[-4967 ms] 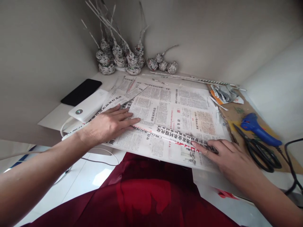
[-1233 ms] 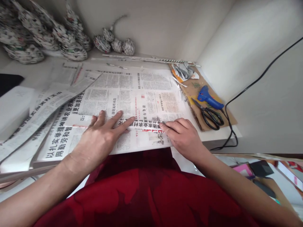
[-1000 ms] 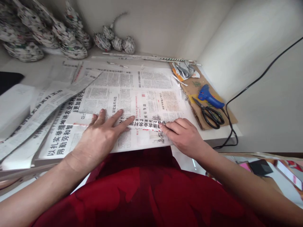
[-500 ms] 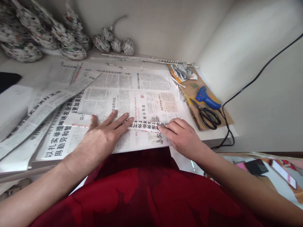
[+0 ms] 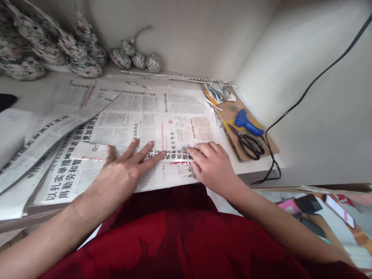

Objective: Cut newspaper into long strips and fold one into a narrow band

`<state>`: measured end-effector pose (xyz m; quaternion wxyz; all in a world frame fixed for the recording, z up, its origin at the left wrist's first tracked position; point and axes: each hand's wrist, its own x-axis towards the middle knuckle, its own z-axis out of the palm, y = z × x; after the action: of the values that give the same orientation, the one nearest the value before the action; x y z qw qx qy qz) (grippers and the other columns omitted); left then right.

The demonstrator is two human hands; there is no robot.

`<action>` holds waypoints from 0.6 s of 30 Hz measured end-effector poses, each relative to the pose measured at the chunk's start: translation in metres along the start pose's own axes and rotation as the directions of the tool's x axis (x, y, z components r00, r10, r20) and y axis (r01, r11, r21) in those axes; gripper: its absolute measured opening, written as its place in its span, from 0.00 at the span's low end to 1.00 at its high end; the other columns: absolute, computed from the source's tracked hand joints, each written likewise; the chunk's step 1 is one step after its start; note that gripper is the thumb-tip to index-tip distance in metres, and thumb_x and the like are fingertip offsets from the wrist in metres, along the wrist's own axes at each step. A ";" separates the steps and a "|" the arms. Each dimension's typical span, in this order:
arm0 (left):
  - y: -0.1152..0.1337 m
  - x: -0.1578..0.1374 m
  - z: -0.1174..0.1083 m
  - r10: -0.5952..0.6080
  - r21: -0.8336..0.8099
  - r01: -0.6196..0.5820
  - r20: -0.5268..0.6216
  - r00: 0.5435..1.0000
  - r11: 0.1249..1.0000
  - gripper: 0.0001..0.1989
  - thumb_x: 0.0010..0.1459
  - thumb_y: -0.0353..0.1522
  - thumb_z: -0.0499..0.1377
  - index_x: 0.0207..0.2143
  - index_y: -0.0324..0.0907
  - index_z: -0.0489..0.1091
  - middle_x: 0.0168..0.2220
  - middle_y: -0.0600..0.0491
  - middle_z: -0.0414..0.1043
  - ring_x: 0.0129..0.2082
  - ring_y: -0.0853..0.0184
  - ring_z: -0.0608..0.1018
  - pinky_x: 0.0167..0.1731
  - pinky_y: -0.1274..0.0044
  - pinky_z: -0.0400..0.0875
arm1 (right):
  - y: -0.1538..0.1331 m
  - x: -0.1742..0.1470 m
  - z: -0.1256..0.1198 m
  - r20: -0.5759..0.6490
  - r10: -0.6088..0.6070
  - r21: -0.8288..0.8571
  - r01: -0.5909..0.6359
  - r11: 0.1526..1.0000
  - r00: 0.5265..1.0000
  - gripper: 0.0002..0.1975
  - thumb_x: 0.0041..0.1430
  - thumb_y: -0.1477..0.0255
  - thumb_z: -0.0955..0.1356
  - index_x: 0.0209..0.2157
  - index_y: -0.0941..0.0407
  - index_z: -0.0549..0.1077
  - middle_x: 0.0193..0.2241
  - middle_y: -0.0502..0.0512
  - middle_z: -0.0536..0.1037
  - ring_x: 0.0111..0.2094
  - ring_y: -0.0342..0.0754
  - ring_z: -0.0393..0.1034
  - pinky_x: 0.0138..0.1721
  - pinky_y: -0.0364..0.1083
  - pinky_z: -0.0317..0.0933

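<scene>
A long, narrow folded strip of newspaper lies crosswise on a spread newspaper sheet. My left hand rests flat across the middle of the strip, fingers spread and pressing it down. At the strip's right end, my right hand has its fingers closed on the paper. Its fingertips lie on top, and the thumb is near the lower edge. The part of the strip beneath the right palm is hidden.
Loose newspaper strips lie at left. On a cardboard piece at right are black-handled scissors and a blue glue gun with a cord. Thin paper rods and woven paper gourds stand or lie behind.
The whole view has shifted slightly. My right fingers have stretched a little farther left over the strip, covering more of its print. My left hand stays flat in nearly the same place.
</scene>
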<state>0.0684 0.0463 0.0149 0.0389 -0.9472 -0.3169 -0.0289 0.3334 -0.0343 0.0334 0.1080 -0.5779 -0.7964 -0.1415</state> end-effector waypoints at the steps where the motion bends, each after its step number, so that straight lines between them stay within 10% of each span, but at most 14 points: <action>1: 0.000 0.000 0.001 -0.001 -0.003 0.001 -0.002 1.000 1.000 0.41 0.62 0.15 0.43 0.71 0.57 0.51 0.70 0.45 0.57 0.69 0.38 0.59 0.54 0.35 0.61 | -0.006 0.006 0.001 0.001 -0.001 -0.010 0.001 1.000 1.000 0.14 0.66 0.76 0.65 0.50 0.60 0.77 0.41 0.62 0.79 0.42 0.57 0.65 0.41 0.54 0.57; 9: 0.000 0.002 0.000 0.013 0.013 -0.013 -0.022 1.000 1.000 0.37 0.63 0.16 0.43 0.69 0.51 0.59 0.69 0.41 0.60 0.67 0.34 0.62 0.50 0.34 0.64 | -0.042 0.044 0.002 0.093 0.070 -0.034 -0.067 0.997 0.993 0.10 0.67 0.79 0.63 0.38 0.58 0.77 0.34 0.59 0.79 0.40 0.58 0.68 0.41 0.55 0.55; 18: 0.002 -0.001 -0.003 -0.029 -0.067 0.027 -0.025 0.999 0.997 0.40 0.60 0.15 0.44 0.70 0.54 0.57 0.70 0.47 0.60 0.69 0.38 0.60 0.57 0.36 0.58 | 0.007 -0.016 -0.004 0.090 0.123 -0.069 -0.117 0.991 0.988 0.11 0.66 0.80 0.66 0.46 0.58 0.78 0.39 0.58 0.82 0.39 0.55 0.67 0.40 0.51 0.57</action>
<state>0.0690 0.0435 0.0177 0.0111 -0.9430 -0.3285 -0.0522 0.3448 -0.0483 0.0323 0.0605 -0.6338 -0.7596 -0.1326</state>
